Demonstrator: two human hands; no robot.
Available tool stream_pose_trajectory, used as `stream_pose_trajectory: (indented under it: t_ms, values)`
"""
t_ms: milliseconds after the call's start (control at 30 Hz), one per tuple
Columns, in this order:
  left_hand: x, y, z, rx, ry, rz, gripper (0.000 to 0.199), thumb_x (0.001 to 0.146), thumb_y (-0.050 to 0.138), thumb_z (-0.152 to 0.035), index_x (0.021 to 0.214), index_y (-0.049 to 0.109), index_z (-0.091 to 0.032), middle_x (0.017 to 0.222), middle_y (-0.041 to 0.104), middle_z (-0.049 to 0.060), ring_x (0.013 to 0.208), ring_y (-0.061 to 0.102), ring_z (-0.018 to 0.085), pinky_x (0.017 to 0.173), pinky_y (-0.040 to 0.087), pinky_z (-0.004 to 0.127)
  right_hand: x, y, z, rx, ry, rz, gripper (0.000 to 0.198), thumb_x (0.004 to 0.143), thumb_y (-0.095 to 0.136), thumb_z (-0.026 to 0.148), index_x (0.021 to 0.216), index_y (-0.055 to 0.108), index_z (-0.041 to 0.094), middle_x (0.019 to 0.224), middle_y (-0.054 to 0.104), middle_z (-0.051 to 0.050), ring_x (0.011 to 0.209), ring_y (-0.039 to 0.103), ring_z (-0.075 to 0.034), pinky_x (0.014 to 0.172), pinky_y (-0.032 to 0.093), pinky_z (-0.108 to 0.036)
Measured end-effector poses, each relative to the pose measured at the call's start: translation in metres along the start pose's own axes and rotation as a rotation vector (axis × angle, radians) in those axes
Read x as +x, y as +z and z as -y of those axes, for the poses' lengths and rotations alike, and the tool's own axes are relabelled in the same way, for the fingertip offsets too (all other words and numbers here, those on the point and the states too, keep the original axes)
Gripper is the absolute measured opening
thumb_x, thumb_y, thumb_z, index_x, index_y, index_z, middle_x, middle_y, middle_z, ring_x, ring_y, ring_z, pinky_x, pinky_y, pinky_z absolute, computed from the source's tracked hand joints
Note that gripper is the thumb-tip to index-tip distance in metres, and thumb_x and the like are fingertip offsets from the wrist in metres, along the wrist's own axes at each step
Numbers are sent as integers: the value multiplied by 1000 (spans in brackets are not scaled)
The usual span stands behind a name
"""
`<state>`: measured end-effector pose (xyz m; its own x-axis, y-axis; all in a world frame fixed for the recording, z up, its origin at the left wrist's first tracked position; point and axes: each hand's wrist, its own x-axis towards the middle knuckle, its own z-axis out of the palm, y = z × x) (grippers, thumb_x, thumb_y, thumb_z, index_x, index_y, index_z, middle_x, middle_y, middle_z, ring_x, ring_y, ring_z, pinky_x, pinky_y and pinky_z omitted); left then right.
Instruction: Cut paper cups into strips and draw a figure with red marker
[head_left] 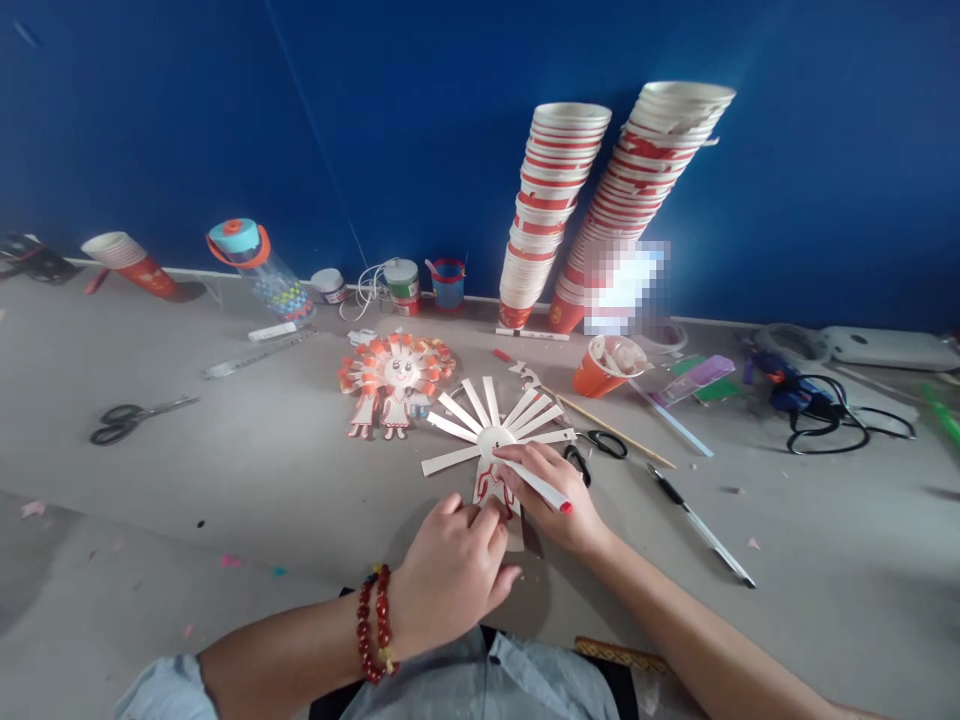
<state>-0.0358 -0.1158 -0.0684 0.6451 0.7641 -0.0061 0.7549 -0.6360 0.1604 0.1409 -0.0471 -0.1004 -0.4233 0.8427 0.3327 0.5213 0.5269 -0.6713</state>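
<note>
My right hand [559, 495] is closed around a white marker with a red end [541, 487], its tip at the face of a paper-cup doll [493, 440]. White strips fan out from the doll's round head, and red lines mark its body. My left hand [457, 565], with red beads at the wrist, has curled fingers gripping the doll's lower part. That lower part is partly hidden. Just beyond, finished-looking paper dolls [397, 375] with orange curled strips lie together. Black-handled scissors [606, 443] lie partly behind the strips, right of the doll.
Tall stacks of paper cups [555, 190] stand by the blue wall. An orange cup of scraps [609, 367], a wooden stick [615, 430] and a pen [701, 525] lie to the right. Leftward are other scissors [139, 418], a water bottle [262, 270] and small jars [403, 285].
</note>
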Motion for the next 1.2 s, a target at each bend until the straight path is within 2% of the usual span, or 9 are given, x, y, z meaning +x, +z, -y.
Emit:
stream_pose_trajectory:
  t_ms: [100, 233, 333, 533, 767, 1200]
  values:
    - [6, -8, 13, -8, 68, 13, 22, 90, 46, -17, 108, 58, -15, 100, 65, 7, 88, 59, 22, 79, 38, 39, -6, -11, 7, -17, 19, 46, 23, 98, 47, 25, 116, 61, 25, 99, 69, -7, 92, 63, -24, 81, 51, -36]
    - [13, -18, 28, -58, 125, 16, 23, 84, 48, -11, 104, 58, -16, 84, 65, 3, 85, 57, 21, 78, 38, 39, -19, -24, 16, -13, 32, 26, 26, 98, 46, 23, 121, 59, 27, 104, 69, -7, 95, 63, -24, 79, 51, -35]
    - [12, -21, 27, -39, 131, 23, 19, 84, 48, -10, 100, 57, -15, 80, 63, 3, 81, 56, 21, 78, 38, 40, -28, -26, 20, -52, 27, 33, 29, 98, 44, 21, 124, 57, 27, 104, 69, -9, 95, 62, -26, 79, 52, -37]
    - [1, -15, 11, 61, 105, 14, 21, 87, 47, -13, 106, 56, -14, 90, 63, 7, 84, 54, 23, 79, 39, 41, -34, -18, 17, -151, -98, 108, 40, 93, 48, 17, 132, 53, 22, 102, 70, -11, 98, 60, -29, 85, 52, -42]
    - [-7, -5, 2, 11, 12, -29, 25, 91, 45, -18, 114, 54, -13, 103, 64, 8, 91, 53, 23, 83, 40, 40, -39, -7, 6, -257, -100, 118, 39, 94, 51, 20, 132, 54, 24, 109, 70, -10, 107, 56, -30, 90, 48, -44]
    - [-8, -3, 1, -42, -28, -34, 18, 92, 49, -28, 104, 57, -17, 96, 64, 7, 91, 53, 24, 84, 41, 41, -39, -8, 12, -293, -123, 161, 42, 92, 53, 19, 133, 54, 27, 111, 70, -8, 111, 55, -29, 91, 41, -43]
